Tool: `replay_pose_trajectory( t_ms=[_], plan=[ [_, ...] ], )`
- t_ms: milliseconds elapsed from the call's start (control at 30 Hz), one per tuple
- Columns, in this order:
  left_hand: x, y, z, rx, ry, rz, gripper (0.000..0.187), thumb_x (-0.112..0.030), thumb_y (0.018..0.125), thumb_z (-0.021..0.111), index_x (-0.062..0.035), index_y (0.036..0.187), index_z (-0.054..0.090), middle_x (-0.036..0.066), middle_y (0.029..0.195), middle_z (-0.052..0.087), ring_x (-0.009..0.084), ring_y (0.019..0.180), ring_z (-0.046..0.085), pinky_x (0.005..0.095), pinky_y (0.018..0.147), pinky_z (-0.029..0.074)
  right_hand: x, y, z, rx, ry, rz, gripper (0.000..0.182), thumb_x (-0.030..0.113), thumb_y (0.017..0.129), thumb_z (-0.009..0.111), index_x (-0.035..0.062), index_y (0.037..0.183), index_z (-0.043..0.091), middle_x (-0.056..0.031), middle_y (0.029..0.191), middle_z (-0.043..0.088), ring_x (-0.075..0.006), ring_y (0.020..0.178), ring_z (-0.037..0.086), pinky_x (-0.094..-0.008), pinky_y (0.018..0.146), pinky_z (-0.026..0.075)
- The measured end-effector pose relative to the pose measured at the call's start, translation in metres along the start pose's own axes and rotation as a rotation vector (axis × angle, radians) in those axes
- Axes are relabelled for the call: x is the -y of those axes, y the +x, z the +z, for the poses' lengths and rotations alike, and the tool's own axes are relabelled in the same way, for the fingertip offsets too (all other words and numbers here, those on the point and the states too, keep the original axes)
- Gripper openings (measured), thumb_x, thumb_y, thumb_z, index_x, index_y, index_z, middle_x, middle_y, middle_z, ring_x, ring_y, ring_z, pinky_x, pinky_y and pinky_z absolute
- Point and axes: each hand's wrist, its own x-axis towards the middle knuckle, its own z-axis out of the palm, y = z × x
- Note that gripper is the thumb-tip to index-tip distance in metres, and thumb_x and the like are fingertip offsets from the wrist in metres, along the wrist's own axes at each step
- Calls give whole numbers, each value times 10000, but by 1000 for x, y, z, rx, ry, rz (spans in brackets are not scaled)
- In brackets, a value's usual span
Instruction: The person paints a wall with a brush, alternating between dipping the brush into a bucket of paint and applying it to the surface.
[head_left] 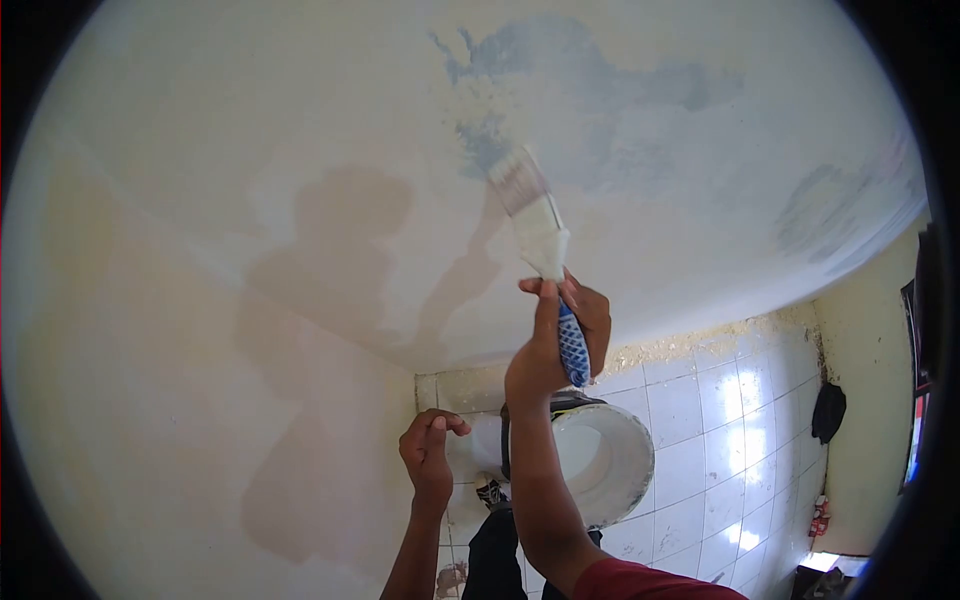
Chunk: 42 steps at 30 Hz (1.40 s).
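My right hand [560, 335] is wrapped round the blue-and-white patterned handle of a paintbrush [537, 225]. The brush points up and its wide, pale bristles are at the wall [650, 230], just under a grey-blue patch [540, 60]. White paint coats the brush head, which looks slightly blurred. Lower and to the left, my left hand [432, 450] hangs in front of the wall corner with its fingers curled in, and nothing shows in it. Beneath my right forearm stands a round bucket [640, 465], smeared white, with pale paint inside.
White floor tiles [690, 440] spread to the right, with flaking plaster along the wall's foot. Another grey smudge [825, 205] marks the wall at right. A dark cloth-like item [828, 412] lies by the far wall. My shoe [490, 492] is close to the bucket.
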Motion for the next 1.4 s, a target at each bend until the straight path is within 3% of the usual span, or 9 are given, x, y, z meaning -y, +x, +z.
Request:
replay_pose_trajectory(
  t_ms=[200,433,600,667,700,800,967,1167,1400],
  plan=[
    [6,0,-6,13,41,-5,263,-162,1023,493,34,889,605,115,829,629,202,736,619,349,721,502,31,-18,-10,-53,75,175,170,-152,891,565,-39,1017,546,-162,962,591,-279,752,703,-418,751,612],
    [0,2,5,-9,-11,-7,249,-118,1008,479,41,895,634,111,787,668,169,739,626,313,738,495,28,11,40,133,39,-21,209,-178,854,602,-48,1014,570,-212,1024,602,-303,777,714,-378,720,612],
    [6,0,8,17,14,-28,268,-170,1023,488,29,884,603,110,826,630,197,737,620,341,724,501,-4,1,-3,82,-84,28,175,-160,866,608,-44,994,580,-196,1010,610,-279,809,713,-356,740,596],
    [11,-1,9,12,17,-46,267,-168,1022,488,30,884,603,107,819,627,195,733,622,343,719,504,-12,-2,-20,-60,-114,117,165,-128,834,664,8,913,614,-188,941,678,-263,871,707,-333,740,572],
    [14,-2,9,15,16,-51,267,-168,1022,488,30,884,603,107,819,627,195,733,622,343,719,504,-16,-2,-32,34,-200,33,161,-157,876,591,-29,974,581,-185,970,624,-244,785,700,-363,750,587],
    [19,-3,11,11,27,-63,264,-165,1020,487,29,884,604,106,819,626,194,726,622,344,719,504,-5,-8,-57,75,-209,83,159,-156,874,592,-27,967,582,-185,974,624,-247,787,699,-359,750,588],
    [9,-2,28,33,52,-23,249,-153,1017,484,20,882,603,98,813,626,194,721,623,341,715,499,14,37,-83,152,-113,15,164,-175,864,572,-59,980,571,-212,960,597,-332,769,699,-426,703,622],
    [17,-4,61,12,-18,-57,254,-163,1016,488,13,869,598,97,806,627,192,716,619,338,695,488,-12,111,-107,330,-263,-225,155,-154,869,601,-55,988,599,-228,989,630,-308,809,718,-380,721,622],
    [19,-18,92,49,-19,-37,262,-172,1017,501,22,868,595,107,818,624,197,717,612,347,705,502,3,139,-135,163,-238,-230,197,-155,867,594,-18,1008,610,-226,1004,624,-304,791,717,-378,723,624]
  ],
)
